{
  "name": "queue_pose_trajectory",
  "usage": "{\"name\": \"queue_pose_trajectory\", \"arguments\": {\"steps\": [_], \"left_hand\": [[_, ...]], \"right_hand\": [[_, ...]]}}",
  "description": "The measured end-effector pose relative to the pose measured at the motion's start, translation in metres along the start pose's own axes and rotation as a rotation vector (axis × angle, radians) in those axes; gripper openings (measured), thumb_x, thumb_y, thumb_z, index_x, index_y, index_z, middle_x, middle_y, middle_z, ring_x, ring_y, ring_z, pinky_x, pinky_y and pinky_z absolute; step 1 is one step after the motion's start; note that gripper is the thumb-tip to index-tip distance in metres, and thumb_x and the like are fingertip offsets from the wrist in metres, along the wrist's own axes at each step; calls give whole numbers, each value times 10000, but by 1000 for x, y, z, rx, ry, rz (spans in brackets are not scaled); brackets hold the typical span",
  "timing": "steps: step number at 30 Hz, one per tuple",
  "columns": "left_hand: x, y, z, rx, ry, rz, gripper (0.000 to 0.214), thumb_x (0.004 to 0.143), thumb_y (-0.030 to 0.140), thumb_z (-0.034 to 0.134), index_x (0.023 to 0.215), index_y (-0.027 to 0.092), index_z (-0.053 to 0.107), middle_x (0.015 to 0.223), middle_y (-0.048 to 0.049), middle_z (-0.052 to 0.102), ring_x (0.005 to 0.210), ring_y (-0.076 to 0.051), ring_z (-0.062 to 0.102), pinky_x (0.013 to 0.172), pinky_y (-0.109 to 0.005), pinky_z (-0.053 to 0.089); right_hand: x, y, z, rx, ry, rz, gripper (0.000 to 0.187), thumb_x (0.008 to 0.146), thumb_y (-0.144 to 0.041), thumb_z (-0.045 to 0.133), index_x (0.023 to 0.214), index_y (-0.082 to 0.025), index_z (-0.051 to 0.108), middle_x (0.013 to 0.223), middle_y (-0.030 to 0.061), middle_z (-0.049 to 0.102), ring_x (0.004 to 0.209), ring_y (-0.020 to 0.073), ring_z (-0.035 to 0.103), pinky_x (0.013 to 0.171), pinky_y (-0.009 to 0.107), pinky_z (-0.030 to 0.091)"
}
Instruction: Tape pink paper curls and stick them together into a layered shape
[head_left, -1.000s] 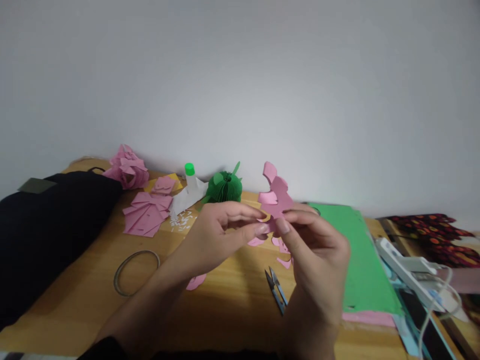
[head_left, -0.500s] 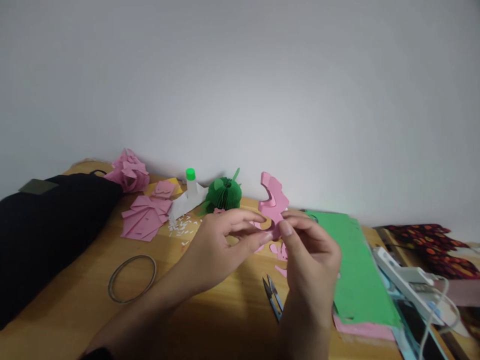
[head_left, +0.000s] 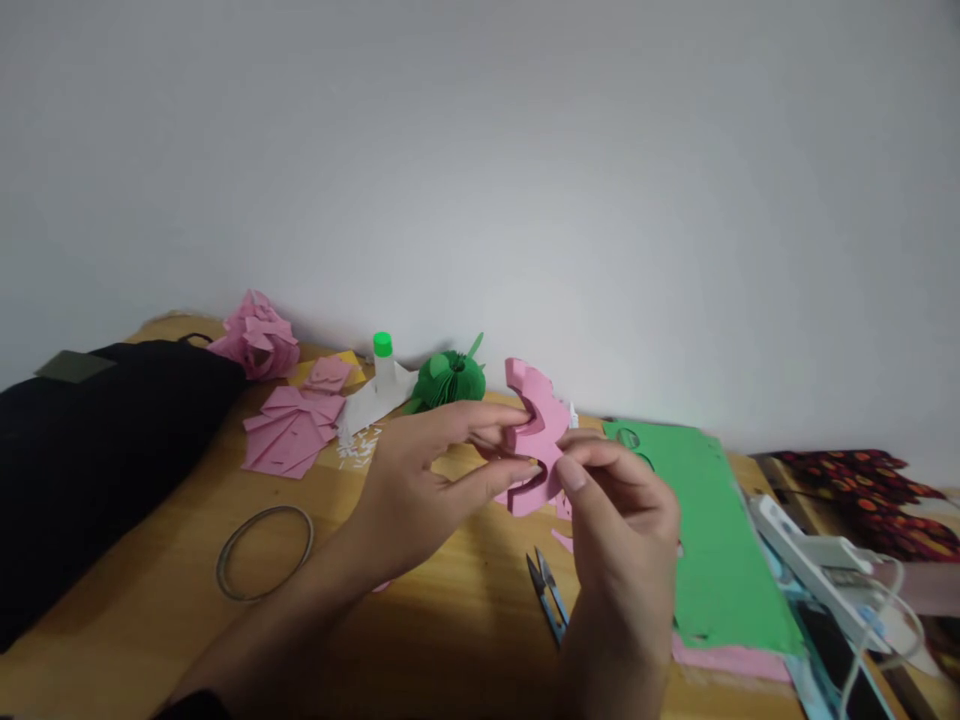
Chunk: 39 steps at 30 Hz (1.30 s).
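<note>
A thick pink folded paper piece, cut with scalloped and curved edges, is held up above the table. My right hand pinches its right edge between thumb and fingers. From the left, my left hand has its thumb and index finger closed on the middle part that juts out. Below the hands, blue-handled thread snips lie on the wooden table. Pink paper scraps are partly hidden behind the hands.
Behind sit a green paper pumpkin-like ball, a glue stick and folded pink papers. A bangle and a black bag are at left. Green sheets and a power strip lie right.
The pink paper piece has turned and shifted slightly down and left, so its lower curved end now shows. My left thumb and index finger have moved onto its middle part.
</note>
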<state>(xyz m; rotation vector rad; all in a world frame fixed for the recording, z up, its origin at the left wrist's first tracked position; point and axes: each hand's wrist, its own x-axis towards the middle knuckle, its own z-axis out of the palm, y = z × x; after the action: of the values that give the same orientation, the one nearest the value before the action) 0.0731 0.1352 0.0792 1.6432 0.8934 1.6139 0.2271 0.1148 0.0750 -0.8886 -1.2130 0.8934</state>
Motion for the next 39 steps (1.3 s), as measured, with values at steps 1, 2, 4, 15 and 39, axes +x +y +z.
{"name": "queue_pose_trajectory", "arguments": {"steps": [1, 2, 4, 15, 39], "left_hand": [[0, 0, 0, 25, 8, 25, 275, 717, 108, 792, 936, 256, 717, 796, 65, 766, 681, -84, 710, 689, -147, 587], [-1, 0, -1, 49, 15, 49, 282, 720, 105, 793, 943, 258, 714, 802, 67, 766, 679, -81, 706, 694, -149, 584], [-1, 1, -1, 98, 27, 97, 283, 730, 106, 791, 951, 264, 709, 837, 69, 772, 685, -79, 704, 699, -153, 582], [-1, 6, -5, 204, -63, 59, 178, 791, 190, 745, 902, 329, 730, 815, 102, 779, 678, -116, 716, 674, -221, 576], [-4, 7, -2, 222, -173, 7, 99, 818, 262, 731, 895, 323, 743, 770, 55, 775, 638, -147, 712, 604, -250, 561]], "right_hand": [[0, 0, 0, -2, 1, 6, 116, 821, -151, 724, 796, -263, 736, 785, -24, 701, 749, 108, 653, 654, 203, 537], [0, 0, 1, -5, 3, 10, 110, 822, -155, 723, 795, -261, 733, 777, -24, 697, 741, 108, 648, 650, 205, 535], [-1, -1, 1, -16, 6, 14, 96, 821, -165, 725, 786, -255, 729, 760, -23, 689, 710, 108, 628, 630, 209, 525], [-2, -7, -1, 8, -91, 12, 158, 884, -207, 650, 940, -308, 757, 1005, 21, 691, 969, 173, 649, 812, 310, 547], [0, -10, 0, -39, 42, 50, 118, 827, -157, 717, 820, -274, 730, 904, 0, 685, 843, 148, 635, 655, 264, 506]]}}
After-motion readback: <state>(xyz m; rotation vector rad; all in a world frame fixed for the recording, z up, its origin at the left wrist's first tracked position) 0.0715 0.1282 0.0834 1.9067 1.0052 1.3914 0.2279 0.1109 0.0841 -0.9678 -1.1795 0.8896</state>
